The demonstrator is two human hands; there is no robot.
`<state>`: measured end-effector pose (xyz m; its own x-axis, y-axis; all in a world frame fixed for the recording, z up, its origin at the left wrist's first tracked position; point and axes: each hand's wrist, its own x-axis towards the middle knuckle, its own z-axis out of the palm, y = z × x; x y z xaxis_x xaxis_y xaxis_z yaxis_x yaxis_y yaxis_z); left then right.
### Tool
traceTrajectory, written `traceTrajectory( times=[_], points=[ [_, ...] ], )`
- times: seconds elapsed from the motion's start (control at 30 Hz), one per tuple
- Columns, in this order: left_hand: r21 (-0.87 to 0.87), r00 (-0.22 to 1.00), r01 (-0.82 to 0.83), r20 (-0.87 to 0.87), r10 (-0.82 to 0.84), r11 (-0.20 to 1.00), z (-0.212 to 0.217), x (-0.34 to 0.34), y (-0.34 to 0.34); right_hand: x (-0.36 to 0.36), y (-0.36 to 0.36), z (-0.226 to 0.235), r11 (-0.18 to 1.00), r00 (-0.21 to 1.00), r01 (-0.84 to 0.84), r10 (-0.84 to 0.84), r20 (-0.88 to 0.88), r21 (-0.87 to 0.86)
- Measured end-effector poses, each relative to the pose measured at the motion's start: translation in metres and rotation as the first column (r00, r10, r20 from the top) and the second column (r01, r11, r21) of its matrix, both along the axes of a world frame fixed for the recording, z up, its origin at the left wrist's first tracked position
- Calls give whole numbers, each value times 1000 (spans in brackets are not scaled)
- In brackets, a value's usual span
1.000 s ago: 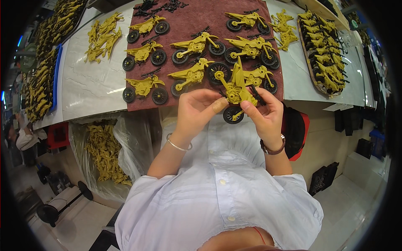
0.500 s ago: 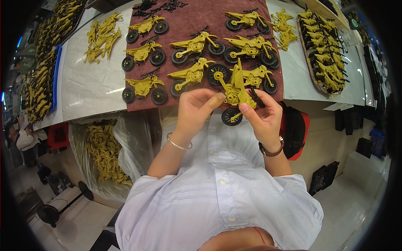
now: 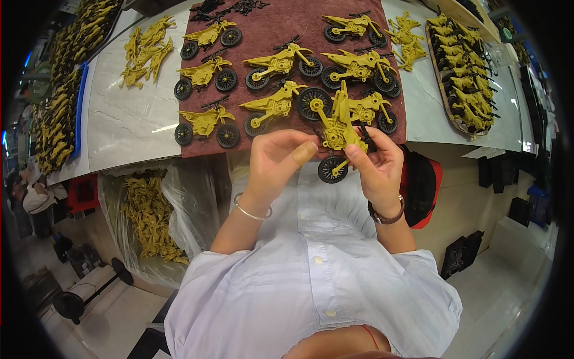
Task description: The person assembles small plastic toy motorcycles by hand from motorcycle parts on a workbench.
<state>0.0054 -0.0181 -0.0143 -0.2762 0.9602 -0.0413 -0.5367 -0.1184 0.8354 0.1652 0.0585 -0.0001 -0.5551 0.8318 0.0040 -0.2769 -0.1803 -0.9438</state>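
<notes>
The right hand (image 3: 385, 170), at the bike (image 3: 339, 127)'s four o'clock, pinches it over the cloth (image 3: 293, 24)'s near edge, apparently to leave both wheels (image 3: 326, 173) clear; the left hand (image 3: 276, 161), at eight, curls thumb toward fingers, contact unclear.

Yellow bike (image 3: 338, 127), black wheels (image 3: 326, 171)
Maroon cloth (image 3: 287, 19); white tabletop (image 3: 113, 105), faintly grey-veined; pale blue shirt (image 3: 365, 287); brown watch strap (image 3: 392, 219).

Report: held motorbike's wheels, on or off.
On: the toy motorbike has its upper wheel and lower wheel mounted on yellow arms.
</notes>
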Motion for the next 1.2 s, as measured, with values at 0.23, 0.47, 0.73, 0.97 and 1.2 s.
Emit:
traceTrajectory(
  times=[0.23,0.47,0.73,0.97,1.2],
  points=[
    [-10,997,42,-63,-43,999,10,-4,3,6,3,-8,993,998,-51,49,-25,-106],
    [51,984,-86,-151,93,995,13,2,4,2,-1,1,986,996,-86,82,36,142],
    [107,994,-77,-68,84,991,25,-2,10,1,0,5,938,989,-96,53,135,333],
    [106,980,-64,-179,82,992,17,-12,7,-2,3,11,792,966,-161,2,260,589],
    [116,973,-187,161,168,975,8,-9,8,-4,3,-6,971,986,-114,86,142,208]
  ],
)
